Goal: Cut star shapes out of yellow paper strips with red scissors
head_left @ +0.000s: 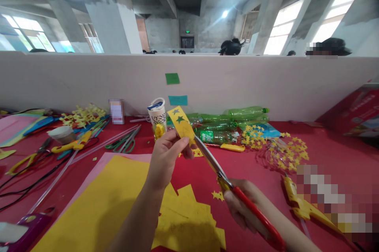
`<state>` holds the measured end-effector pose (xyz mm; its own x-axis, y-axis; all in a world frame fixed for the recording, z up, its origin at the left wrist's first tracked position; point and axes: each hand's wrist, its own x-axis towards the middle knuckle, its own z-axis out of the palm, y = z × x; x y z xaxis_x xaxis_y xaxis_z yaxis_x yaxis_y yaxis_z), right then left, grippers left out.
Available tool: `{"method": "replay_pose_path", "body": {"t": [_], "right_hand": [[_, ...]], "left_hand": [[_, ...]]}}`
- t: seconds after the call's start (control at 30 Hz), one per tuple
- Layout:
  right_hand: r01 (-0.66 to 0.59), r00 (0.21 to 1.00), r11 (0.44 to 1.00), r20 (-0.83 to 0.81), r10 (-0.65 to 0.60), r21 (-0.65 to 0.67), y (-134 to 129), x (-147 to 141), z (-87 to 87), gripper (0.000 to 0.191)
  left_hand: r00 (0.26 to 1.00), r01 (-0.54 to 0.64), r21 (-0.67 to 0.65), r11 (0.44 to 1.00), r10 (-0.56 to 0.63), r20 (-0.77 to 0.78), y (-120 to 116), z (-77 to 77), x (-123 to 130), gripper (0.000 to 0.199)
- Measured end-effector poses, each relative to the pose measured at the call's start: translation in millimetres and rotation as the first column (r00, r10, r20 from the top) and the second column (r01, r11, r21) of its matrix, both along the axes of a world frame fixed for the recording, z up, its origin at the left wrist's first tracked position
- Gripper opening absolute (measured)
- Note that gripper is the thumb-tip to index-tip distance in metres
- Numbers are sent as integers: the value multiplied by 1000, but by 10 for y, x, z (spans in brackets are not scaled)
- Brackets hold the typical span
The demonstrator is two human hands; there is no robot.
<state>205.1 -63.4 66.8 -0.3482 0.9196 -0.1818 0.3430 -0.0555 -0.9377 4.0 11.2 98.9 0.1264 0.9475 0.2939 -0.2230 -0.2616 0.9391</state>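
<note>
My left hand (167,155) pinches a yellow paper strip (184,126) with star-shaped holes cut through its upper part. My right hand (241,200) grips scissors (211,157) with red handles. The blade tips meet the lower right edge of the strip, close to my left fingertips. Below my hands, cut yellow paper pieces (186,216) lie in an overlapping pile. A few small yellow paper stars (217,195) rest on the red table beside my right hand.
Green plastic bottles (217,124) lie against the white partition (89,78). Strings of yellow stars (288,153) are at the right, near a yellow glue gun (302,204). Another glue gun (72,143), green-handled scissors (126,141) and a large yellow sheet (97,196) occupy the left.
</note>
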Motion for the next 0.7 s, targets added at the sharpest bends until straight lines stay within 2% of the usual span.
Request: {"method": "replay_pose_path", "body": {"t": [0.17, 0.37, 0.7], "right_hand": [[-76, 997, 997, 2, 76, 12, 1, 25, 24, 59], [-97, 993, 990, 71, 90, 105, -21, 35, 43, 59], [-133, 988, 985, 92, 123, 107, -11, 49, 59, 59]], "left_hand": [[1000, 1, -12, 1000, -1, 3, 8, -8, -28, 9], [996, 65, -16, 998, -66, -59, 42, -10, -89, 12], [991, 54, -24, 998, -56, -121, 39, -6, -94, 12]]}}
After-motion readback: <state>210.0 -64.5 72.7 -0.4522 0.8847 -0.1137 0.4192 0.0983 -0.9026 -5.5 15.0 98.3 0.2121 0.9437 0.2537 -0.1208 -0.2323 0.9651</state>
